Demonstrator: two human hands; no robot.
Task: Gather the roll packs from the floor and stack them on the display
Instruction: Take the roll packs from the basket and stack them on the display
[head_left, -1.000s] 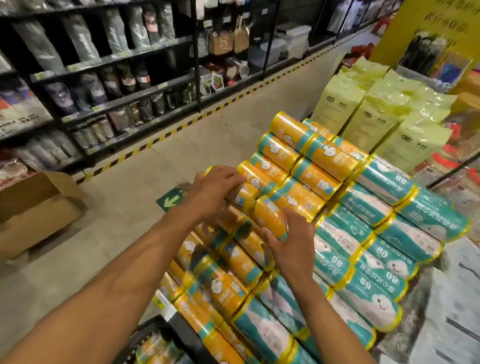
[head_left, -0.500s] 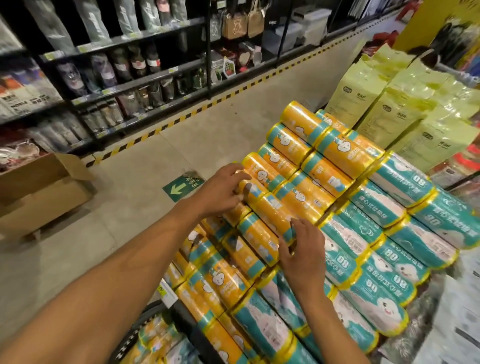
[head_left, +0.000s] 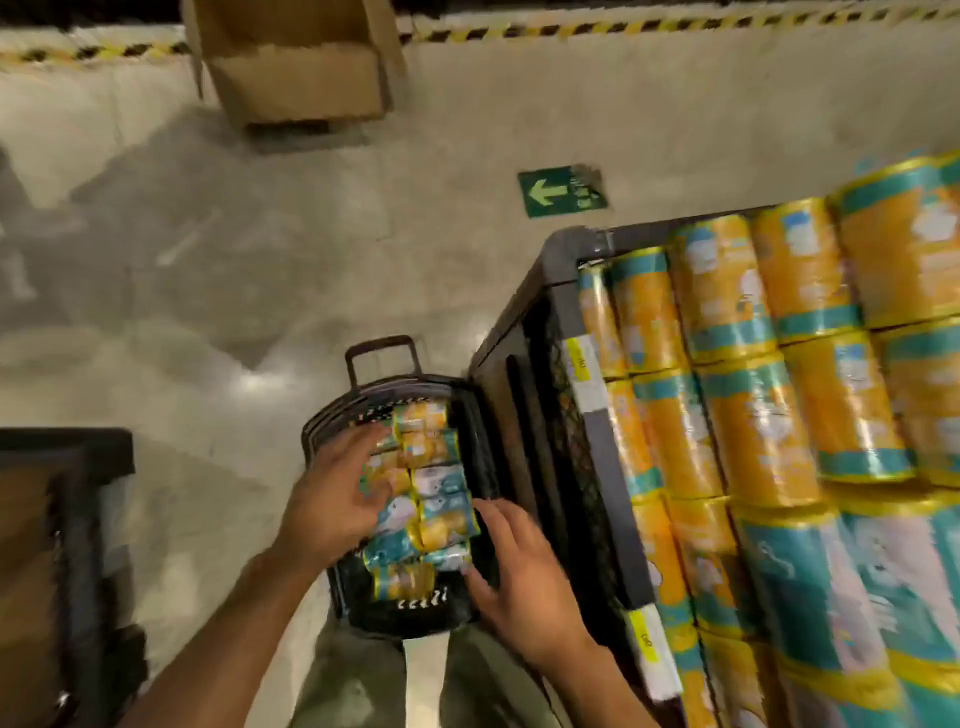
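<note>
The concrete floor (head_left: 208, 270) fills the left and far part of my view. On the right stands the dark display (head_left: 597, 467), stacked with yellow-and-teal roll packs (head_left: 753, 415) lying side by side in rows, with teal ones at the near right. At the far edge sits an open cardboard box (head_left: 296, 78), beside a strip of black-and-yellow tape (head_left: 571, 28). Near me, just left of the display, a black basket (head_left: 363, 400) sits on the floor with its handle pointing away; more roll packs in the basket (head_left: 431, 483) lie packed in two columns. A green arrow sign (head_left: 561, 191) is stuck to the floor beyond the display's corner. My left hand (head_left: 332, 504) reaches onto the left column, fingers spread apart and lightly bent over the packs. My right hand (head_left: 524, 577) is at the basket's near right, fingers fanned apart, tips touching the packs. Motion blur softens both hands, and neither is wrapped round a pack.
</note>
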